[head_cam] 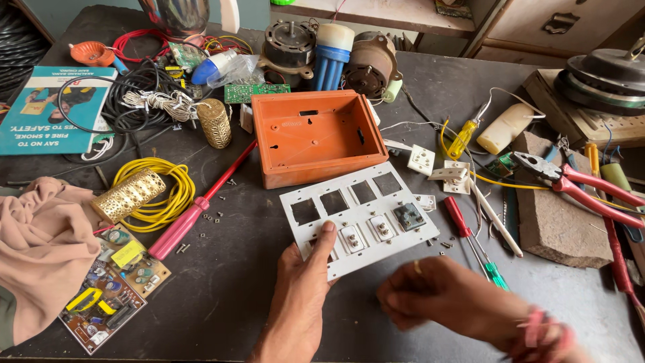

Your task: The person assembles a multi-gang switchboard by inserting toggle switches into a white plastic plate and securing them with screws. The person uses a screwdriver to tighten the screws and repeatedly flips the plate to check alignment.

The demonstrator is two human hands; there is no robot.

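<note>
My left hand [302, 289] grips the near edge of a white switch plate [359, 215], thumb on top, holding it tilted just above the dark table [222, 269]. The plate has several square cut-outs and a few fittings mounted in its lower row. My right hand [437, 292] is blurred, curled below the plate's right corner; whether it holds anything is not visible. An orange plastic box [312, 134] lies open just behind the plate.
A pink-handled screwdriver [195, 215], a yellow wire coil [158, 191] and circuit boards [111, 289] lie at left beside a pink cloth [40, 249]. Red pliers [578, 185], a brick [557, 208], small screwdrivers [470, 235] and loose sockets [422, 160] lie at right. Motors stand at the back.
</note>
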